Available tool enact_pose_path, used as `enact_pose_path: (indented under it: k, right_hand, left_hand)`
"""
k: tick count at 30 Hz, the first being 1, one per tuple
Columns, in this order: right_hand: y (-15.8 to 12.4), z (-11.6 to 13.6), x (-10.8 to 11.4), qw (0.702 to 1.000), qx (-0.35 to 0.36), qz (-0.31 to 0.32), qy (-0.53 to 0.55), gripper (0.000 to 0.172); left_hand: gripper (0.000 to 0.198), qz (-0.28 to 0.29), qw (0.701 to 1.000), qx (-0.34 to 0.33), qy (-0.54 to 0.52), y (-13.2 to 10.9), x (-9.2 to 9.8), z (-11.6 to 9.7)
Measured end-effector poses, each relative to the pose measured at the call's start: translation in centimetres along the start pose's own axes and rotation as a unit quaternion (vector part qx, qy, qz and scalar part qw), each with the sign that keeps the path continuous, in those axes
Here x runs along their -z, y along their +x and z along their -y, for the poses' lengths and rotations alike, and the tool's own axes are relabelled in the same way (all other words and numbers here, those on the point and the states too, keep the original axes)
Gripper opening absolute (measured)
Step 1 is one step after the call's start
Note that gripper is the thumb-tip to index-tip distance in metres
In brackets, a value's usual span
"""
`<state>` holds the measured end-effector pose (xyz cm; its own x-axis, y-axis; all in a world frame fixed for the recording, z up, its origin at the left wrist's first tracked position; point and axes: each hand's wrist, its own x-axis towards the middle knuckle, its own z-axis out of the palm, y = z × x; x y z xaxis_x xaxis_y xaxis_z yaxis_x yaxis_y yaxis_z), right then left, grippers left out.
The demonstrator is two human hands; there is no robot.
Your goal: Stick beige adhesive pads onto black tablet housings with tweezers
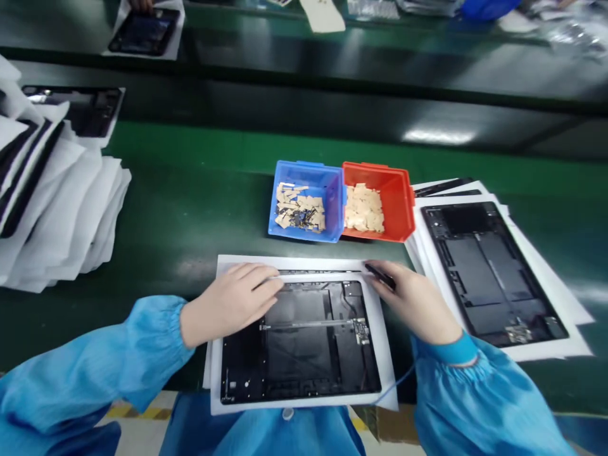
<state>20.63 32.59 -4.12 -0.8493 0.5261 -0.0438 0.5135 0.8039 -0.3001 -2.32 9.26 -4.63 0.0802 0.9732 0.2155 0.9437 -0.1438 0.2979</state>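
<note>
An open tablet housing with dark inner parts and a small circuit board lies on white paper in front of me. Another housing's dark edge shows just beyond it, partly covered by the upper sheet. Across the upper left corner rests my left hand, fingers stretched out and touching the housing and paper edge; its thumb is hidden. My right hand is closed around a slim black tool at the upper right corner. The tool's exact kind is unclear.
Beyond the housing stand a blue bin and a red bin with small tan pieces. Housings on paper are stacked right; a tall paper-layered stack stands left. A cord runs near my right wrist. Another person's hand shows far left.
</note>
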Motion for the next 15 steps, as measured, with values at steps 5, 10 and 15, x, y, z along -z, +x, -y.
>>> enact_pose_path:
  k: [5,10,15]
  right_hand:
    - [-1.0,0.4,0.9,0.995,0.028,-0.014,0.092,0.021]
    - [-2.6,0.8,3.8,0.980,0.042,-0.046,0.187,0.010]
    - [-3.5,-2.3,5.9,0.958,-0.002,-0.212,0.195,0.011]
  left_hand:
    - [0.037,0.052,0.998,0.034,-0.020,4.6,-1.7,-2.0]
    - [0.018,0.107,0.993,0.037,-0.037,4.9,0.1,-3.3]
    - [0.019,0.012,0.998,-0.035,0.051,5.2,8.3,1.2]
